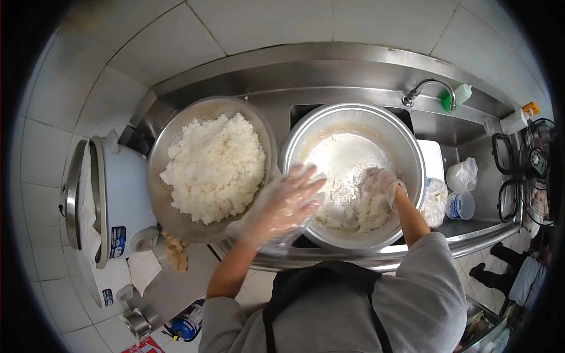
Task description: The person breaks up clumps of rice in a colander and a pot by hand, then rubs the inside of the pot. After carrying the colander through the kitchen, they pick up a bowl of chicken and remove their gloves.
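Both my hands wear clear plastic gloves. My left hand (289, 200) is over the near left rim of a large metal pot (415, 176), fingers spread, with nothing in it. Inside the pot, my right hand (381, 187) reaches down at the right side, its fingers curled and partly hidden at the rice. Loose white rice (368, 213) lies on the pot's bottom near that hand, and grains stick to the wall. To the left, a wide metal bowl (162, 203) holds a big mound of white rice (218, 165).
A curved faucet (429, 85) and green bottle (462, 96) stand behind the sink at right. Plastic containers (460, 205) and a bag (434, 203) lie right of the pot. A rice cooker (126, 194) is at far left. Another person (518, 273) is at lower right.
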`<state>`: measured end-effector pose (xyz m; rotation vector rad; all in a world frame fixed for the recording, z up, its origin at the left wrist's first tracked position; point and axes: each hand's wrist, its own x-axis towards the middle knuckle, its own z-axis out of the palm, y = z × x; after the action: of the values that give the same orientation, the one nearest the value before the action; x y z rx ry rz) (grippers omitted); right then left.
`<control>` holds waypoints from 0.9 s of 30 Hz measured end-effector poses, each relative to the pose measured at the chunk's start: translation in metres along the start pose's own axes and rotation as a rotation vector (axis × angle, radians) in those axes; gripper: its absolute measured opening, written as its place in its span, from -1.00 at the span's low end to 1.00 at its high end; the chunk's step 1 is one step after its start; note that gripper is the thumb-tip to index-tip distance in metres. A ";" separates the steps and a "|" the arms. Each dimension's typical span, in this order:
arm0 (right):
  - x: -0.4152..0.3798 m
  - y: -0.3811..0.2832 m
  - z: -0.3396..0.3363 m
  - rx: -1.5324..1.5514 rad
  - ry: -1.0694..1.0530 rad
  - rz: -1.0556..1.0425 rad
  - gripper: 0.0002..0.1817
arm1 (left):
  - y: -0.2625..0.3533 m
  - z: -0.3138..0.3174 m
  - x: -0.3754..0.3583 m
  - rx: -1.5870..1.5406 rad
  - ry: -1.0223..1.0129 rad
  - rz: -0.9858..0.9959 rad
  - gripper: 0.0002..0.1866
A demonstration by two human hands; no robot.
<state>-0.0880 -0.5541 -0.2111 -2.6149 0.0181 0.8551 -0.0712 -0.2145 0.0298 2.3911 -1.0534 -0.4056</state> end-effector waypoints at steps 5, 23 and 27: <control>0.005 0.033 0.026 0.264 0.045 -0.014 -0.32 | -0.099 0.175 0.076 -0.022 -0.144 -0.413 -0.38; -0.006 -0.060 0.089 0.956 0.474 0.020 -0.63 | -0.014 0.305 0.129 -2.181 0.333 -0.886 -0.57; -0.035 -0.107 0.024 1.378 0.529 -0.002 -0.65 | 0.022 0.203 0.132 -1.940 0.543 -0.749 -0.67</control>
<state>-0.1165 -0.4495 -0.1706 -1.4136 0.5336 -0.0078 -0.0893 -0.3901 -0.1366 0.7856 0.5420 -0.5426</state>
